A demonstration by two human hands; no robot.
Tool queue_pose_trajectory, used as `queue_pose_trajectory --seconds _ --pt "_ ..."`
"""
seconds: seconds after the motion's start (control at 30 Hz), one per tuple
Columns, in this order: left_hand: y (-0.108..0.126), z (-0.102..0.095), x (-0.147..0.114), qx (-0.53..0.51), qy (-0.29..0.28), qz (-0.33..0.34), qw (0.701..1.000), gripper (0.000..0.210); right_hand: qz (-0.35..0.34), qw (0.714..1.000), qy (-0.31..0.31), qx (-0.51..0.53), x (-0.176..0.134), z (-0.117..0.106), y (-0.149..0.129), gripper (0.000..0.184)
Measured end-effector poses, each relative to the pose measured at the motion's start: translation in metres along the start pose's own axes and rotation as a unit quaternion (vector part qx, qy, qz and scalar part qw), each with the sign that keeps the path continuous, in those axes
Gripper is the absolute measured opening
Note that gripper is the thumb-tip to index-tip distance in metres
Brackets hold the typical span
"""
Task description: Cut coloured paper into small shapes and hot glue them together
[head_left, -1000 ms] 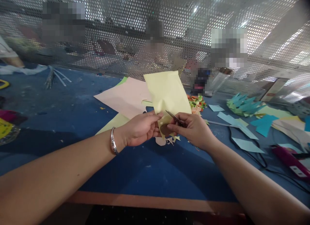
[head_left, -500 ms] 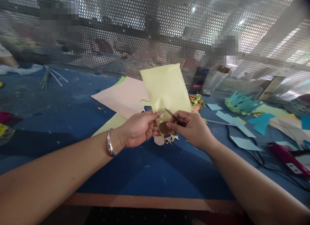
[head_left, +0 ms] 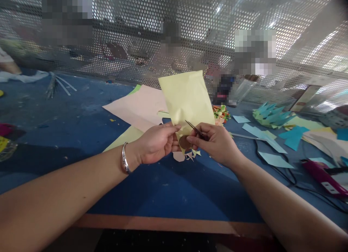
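Scissors (head_left: 195, 129) in our right fingers (head_left: 199, 142) sit before the paper (head_left: 187, 96) in our left fingers (head_left: 174, 129) — on the table (head_left: 176, 194), loose sheets (head_left: 133, 105) lie beyond our fingers leftward, cut pieces (head_left: 275, 160) rightward, a panel (head_left: 122, 24) behind.

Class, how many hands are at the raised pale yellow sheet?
2: the left hand grips the pale yellow sheet at its lower left; the right hand, lower right, holds a dark pointed tool. No others show there.
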State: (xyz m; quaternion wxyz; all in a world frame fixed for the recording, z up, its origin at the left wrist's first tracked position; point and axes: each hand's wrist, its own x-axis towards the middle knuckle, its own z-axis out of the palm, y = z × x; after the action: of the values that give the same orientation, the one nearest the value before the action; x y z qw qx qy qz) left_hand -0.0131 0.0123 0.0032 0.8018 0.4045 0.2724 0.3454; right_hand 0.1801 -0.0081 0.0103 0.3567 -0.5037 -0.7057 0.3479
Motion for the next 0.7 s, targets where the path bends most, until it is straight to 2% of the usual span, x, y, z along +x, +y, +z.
queue_pose_trajectory --seconds 0.5,0.6,0.7 --pt "-0.001 0.0036 -0.0019 -0.011 0.01 0.009 1.0 0.025 -0.003 1.0 0.003 -0.009 -0.0011 0.0003 -0.0015 0.015" --pt "-0.0006 0.0061 -0.004 0.019 -0.003 0.019 1.0 0.016 -0.016 1.0 0.009 -0.017 -0.0017 0.0002 -0.0009 0.015" --pt "-0.0012 0.008 -0.0062 0.065 -0.039 0.037 0.996 0.017 -0.029 0.999 0.02 -0.036 -0.0026 0.0007 0.0003 0.018"
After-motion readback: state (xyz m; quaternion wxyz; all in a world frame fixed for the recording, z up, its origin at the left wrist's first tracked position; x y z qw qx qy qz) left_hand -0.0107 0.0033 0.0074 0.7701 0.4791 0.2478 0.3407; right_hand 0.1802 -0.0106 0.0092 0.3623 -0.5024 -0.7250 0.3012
